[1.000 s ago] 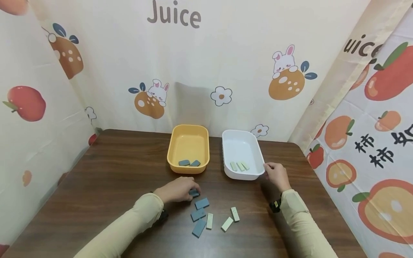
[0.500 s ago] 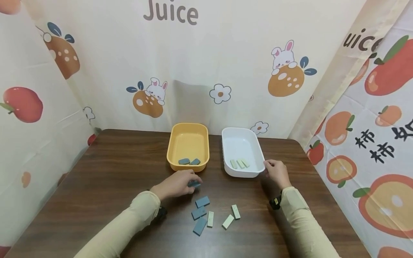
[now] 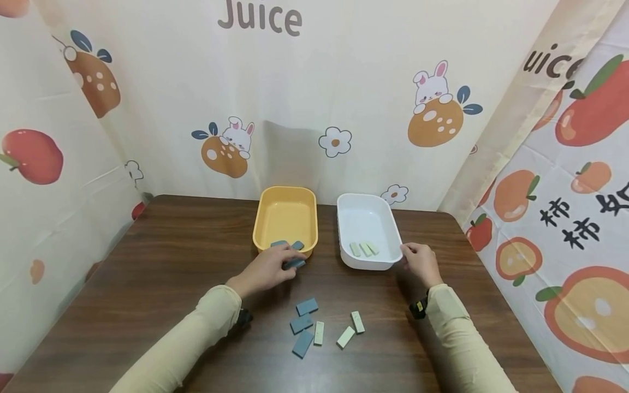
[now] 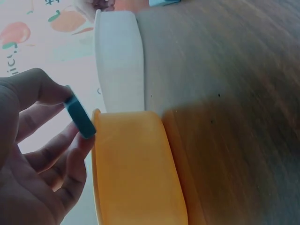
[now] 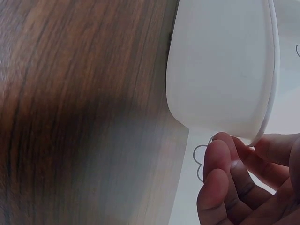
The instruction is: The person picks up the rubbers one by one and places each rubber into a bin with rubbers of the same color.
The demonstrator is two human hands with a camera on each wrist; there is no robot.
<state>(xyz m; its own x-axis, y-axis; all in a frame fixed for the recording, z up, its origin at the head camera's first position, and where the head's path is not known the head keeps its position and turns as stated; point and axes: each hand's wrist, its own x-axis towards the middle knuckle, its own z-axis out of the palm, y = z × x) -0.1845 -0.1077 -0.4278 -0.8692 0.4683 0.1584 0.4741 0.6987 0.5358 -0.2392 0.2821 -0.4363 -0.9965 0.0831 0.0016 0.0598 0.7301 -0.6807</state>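
My left hand (image 3: 265, 270) pinches a blue-grey rectangular block (image 4: 80, 116) between thumb and fingertips. In the left wrist view the block is tilted, right at the rim of the yellow tray (image 4: 136, 164); the head view has it over the tray's near edge. Two similar blue-grey blocks (image 3: 297, 245) lie inside that tray, partly covered by my fingers. On the right, my right hand (image 3: 422, 263) grips the near right corner of the white tray (image 3: 368, 218) by its rim, thumb and fingers on either side. Inside the white tray lie three pale green blocks (image 3: 366, 249).
Three blue-grey blocks (image 3: 301, 323) lie loose on the dark wooden table (image 3: 196, 240), in front of the trays. Beside them are three pale green blocks (image 3: 345, 337). A fruit-printed curtain (image 3: 295, 82) stands behind the table's back edge.
My left hand has lifted the blue-grey block from the table and carried it away from me, up to the yellow tray's near rim. The right hand stays at the white tray's corner.
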